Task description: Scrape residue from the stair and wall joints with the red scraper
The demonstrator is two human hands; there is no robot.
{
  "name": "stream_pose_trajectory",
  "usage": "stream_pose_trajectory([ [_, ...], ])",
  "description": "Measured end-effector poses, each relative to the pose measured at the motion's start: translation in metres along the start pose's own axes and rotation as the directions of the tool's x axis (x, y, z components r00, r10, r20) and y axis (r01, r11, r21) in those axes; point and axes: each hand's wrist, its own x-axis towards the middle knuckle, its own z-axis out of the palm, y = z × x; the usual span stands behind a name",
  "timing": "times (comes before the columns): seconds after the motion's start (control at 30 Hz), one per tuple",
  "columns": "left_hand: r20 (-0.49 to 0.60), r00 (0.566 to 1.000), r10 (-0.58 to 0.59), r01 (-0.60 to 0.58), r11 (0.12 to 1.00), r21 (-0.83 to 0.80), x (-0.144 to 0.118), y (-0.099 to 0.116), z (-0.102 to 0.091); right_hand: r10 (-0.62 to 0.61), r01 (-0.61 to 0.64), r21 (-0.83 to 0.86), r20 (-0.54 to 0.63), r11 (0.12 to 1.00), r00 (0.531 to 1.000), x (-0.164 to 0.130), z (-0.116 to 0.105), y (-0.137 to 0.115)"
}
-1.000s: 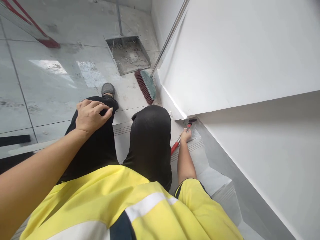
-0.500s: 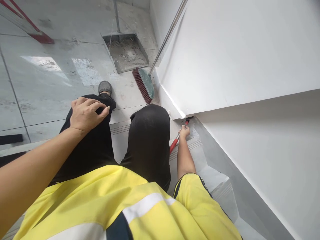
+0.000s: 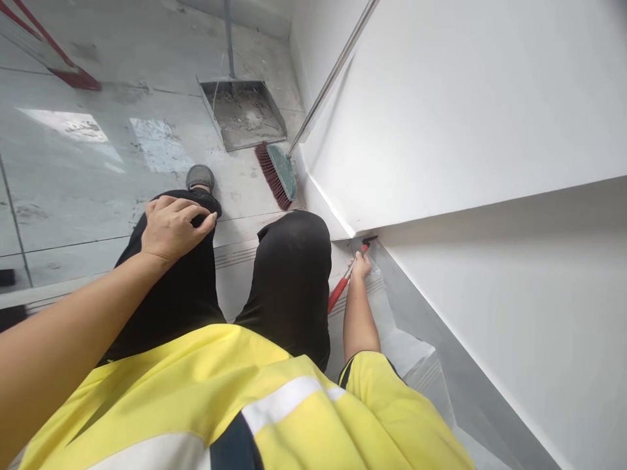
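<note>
I sit on a tiled stair in black trousers and a yellow vest. My left hand (image 3: 174,226) rests flat on my left knee, fingers loosely curled over the cloth and holding nothing. My right hand (image 3: 361,266) reaches down beside my right knee and grips a red-handled scraper (image 3: 343,287). Its dark head (image 3: 368,241) is pressed into the corner where the grey stair tread (image 3: 375,294) meets the white wall. Part of the handle is hidden behind my knee.
A broom with red bristles (image 3: 275,172) leans against the white wall (image 3: 441,117), its metal pole running up to the right. A metal dustpan (image 3: 242,112) holding debris stands on the dusty tiled floor beyond my shoe (image 3: 199,176). A red-edged object (image 3: 59,65) lies at far left.
My right hand has shifted the scraper slightly along the corner of the step. My left hand stays on my knee. The view has tilted a little.
</note>
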Motion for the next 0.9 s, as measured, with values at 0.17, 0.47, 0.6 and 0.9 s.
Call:
stream_pose_trajectory([
  [0.17, 0.005, 1.000, -0.004, 0.004, 1.000, 0.006, -0.001, 0.000, -0.002, 0.048, -0.048, 0.006, -0.003, 0.999, 0.999, 0.002, -0.002, -0.002],
  [0.47, 0.009, 1.000, -0.007, 0.007, 1.000, -0.030, 0.001, -0.001, 0.000, 0.021, -0.021, 0.012, 0.025, 1.000, 0.999, 0.003, -0.008, -0.007],
  [0.6, 0.003, 1.000, 0.005, -0.005, 1.000, -0.024, 0.001, -0.001, 0.001, 0.040, -0.042, 0.050, 0.032, 0.998, 0.999, 0.007, -0.008, -0.007],
  [0.9, -0.003, 1.000, 0.007, -0.007, 1.000, 0.016, -0.002, -0.001, 0.000, 0.008, -0.008, 0.003, 0.051, 1.000, 0.999, 0.012, 0.002, -0.007],
])
